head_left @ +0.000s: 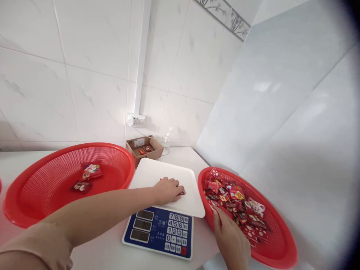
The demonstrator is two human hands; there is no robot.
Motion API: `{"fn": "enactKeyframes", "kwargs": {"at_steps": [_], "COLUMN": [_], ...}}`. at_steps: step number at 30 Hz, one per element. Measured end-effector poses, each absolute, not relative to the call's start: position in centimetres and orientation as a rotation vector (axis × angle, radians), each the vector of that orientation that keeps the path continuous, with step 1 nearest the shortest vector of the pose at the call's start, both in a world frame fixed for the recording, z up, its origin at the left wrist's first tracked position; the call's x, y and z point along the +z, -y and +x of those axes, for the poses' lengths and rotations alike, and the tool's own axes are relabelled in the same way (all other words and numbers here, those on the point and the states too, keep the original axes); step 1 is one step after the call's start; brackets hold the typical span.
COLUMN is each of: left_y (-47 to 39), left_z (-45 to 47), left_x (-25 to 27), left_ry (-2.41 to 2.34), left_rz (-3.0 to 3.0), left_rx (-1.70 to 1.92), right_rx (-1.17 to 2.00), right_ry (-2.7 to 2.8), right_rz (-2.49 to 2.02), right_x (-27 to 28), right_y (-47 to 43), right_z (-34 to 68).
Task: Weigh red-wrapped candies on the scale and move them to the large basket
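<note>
Left hand (166, 190) curled, pinching small red wrapped sweets (182, 192) on white square scale tray (157, 174); right hand (230, 236) loosely spread at red mesh basket (281, 251) rim; best released gently, centred, before reading blue scale panel (159, 230).

Bright, even, diffuse light, no hard shadows; only soft shade under the white tray (168, 176) and the forearm. Glossy wall tiles (84, 75) show mild sheen, right wall panel (281, 105) has blown-out glare patches. Strong wide-angle bending of lines, dark vignette at right edge. Near sleeve (36, 247) slightly soft.
</note>
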State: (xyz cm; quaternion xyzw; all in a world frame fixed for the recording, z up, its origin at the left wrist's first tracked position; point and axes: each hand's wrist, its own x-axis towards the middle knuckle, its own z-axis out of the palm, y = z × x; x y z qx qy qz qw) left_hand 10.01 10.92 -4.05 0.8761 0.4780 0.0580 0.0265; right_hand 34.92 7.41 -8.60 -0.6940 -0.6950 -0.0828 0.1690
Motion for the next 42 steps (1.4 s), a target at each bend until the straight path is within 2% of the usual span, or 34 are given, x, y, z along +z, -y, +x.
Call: {"fn": "enactKeyframes", "kwargs": {"at_steps": [5, 11, 17, 22, 24, 26, 28, 29, 30, 33, 36, 38, 42], "left_y": [-9.1, -5.3, -2.1, -0.3, 0.7, 2.1, 3.4, 4.0, 4.5, 5.1, 5.0, 4.7, 4.4], "left_z": [6.9, -1.4, -7.8, -9.1, -8.2, -6.4, -3.9, -2.5, -1.0, 2.8, 5.0, 5.6, 5.2], "left_x": [-1.0, 3.6, 3.2, 3.6, 4.5, 5.1, 5.0, 4.6, 4.1, 2.1, 0.5, -0.3, -1.1], "left_ry": [-1.681, -2.063, -2.216, -2.226, -2.248, -2.213, -2.035, -1.894, -1.716, -1.269, -0.974, -0.866, -0.902], "left_rz": [2.568, 2.226, 1.926, 1.834, 1.79, 1.707, 1.645, 1.687, 1.775, 2.104, 2.423, 2.499, 2.455], "left_rx": [0.367, 0.65, 0.686, 0.808, 0.98, 1.3, 1.62, 1.643, 1.579, 1.067, 0.654, 0.517, 0.502], "right_rx": [-0.28, -0.23, -0.206, -0.215, -0.215, -0.206, -0.186, -0.178, -0.168, -0.074, 0.189, 0.355, 0.635], "right_ry": [1.961, 1.922, 1.935, 1.953, 1.952, 1.941, 1.939, 1.942, 1.947, 1.982, 2.038, 2.057, 2.088], "right_rz": [-1.97, -2.01, -2.033, -2.025, -2.02, -2.033, -2.042, -2.041, -2.034, -1.955, -1.837, -1.802, -1.797], "right_x": [-9.0, -9.4, -9.4, -9.0, -9.0, -9.1, -9.3, -9.5, -9.7, -10.0, -9.6, -8.7, -6.6], "right_y": [-7.4, -7.8, -7.9, -7.5, -7.6, -7.8, -8.0, -8.1, -8.2, -8.9, -10.0, -11.0, -12.8], "right_z": [35.2, 35.6, 35.8, 35.6, 35.7, 35.9, 36.2, 36.3, 36.5, 37.1, 37.8, 38.5, 40.1]}}
